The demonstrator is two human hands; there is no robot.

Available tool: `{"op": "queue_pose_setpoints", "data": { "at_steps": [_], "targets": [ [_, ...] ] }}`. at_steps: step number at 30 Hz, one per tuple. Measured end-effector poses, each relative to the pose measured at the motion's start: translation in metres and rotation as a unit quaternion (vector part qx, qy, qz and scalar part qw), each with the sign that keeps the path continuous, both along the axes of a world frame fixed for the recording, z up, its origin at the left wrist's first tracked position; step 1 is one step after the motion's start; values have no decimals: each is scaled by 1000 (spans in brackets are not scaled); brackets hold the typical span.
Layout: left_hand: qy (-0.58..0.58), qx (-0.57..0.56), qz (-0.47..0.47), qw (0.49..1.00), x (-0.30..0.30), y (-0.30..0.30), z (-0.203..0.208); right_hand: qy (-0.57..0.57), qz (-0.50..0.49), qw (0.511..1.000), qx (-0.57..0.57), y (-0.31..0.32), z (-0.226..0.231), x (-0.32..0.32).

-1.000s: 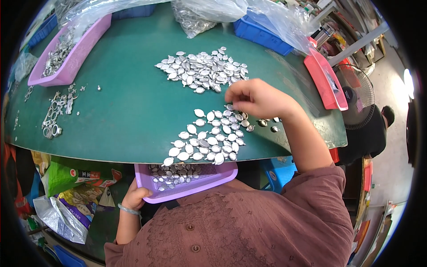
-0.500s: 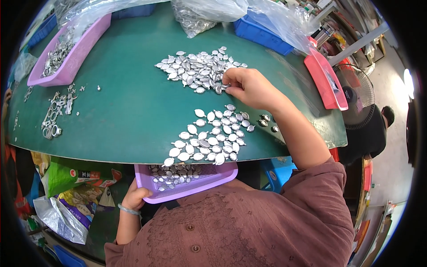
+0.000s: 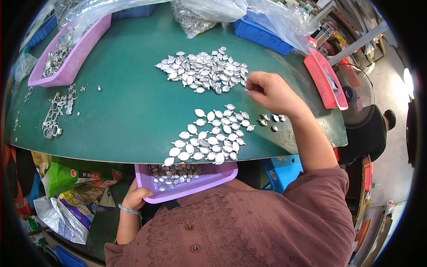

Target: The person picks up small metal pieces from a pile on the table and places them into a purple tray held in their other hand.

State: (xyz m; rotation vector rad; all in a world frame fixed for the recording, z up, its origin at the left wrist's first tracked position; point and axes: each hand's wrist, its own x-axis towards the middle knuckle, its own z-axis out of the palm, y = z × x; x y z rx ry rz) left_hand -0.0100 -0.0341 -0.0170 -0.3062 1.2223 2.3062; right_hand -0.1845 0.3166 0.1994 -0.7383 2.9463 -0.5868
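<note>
My left hand (image 3: 135,196) grips the left end of a purple plastic basket (image 3: 195,192), held below the table edge against my body. Small silver oval metal pieces (image 3: 175,180) lie inside it. Over the table, my right hand (image 3: 270,92) is at the right edge of a heap of similar silver oval pieces (image 3: 200,69). Its thumb and fingers are curled together; whether a piece is between them cannot be made out. Closer to me lies a looser spread of these pieces (image 3: 213,133), reaching the table edge. Several darker, shinier pieces (image 3: 264,117) sit to its right.
On the green table (image 3: 124,107), a lilac basket (image 3: 84,58) of metal parts and loose rings and fittings (image 3: 54,116) occupy the left. Plastic bags (image 3: 193,20), a blue crate (image 3: 260,36) and a red basket (image 3: 322,80) line the far side. A fan (image 3: 353,95) stands right.
My right hand has moved right, from the heap's lower right part to just beyond its right edge, uncovering pieces there. My left hand and the purple basket stay put.
</note>
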Motion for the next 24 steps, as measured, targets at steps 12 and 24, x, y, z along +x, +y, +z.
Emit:
{"op": "queue_pose_setpoints", "data": {
  "at_steps": [12, 24],
  "targets": [
    [-2, -2, -7, 1000, -2, 1, -2, 50, 50, 984, 164, 17, 5, 8],
    [-1, -3, -3, 1000, -2, 2, 3, 24, 84, 995, 54, -17, -18, -25]
  ]
}}
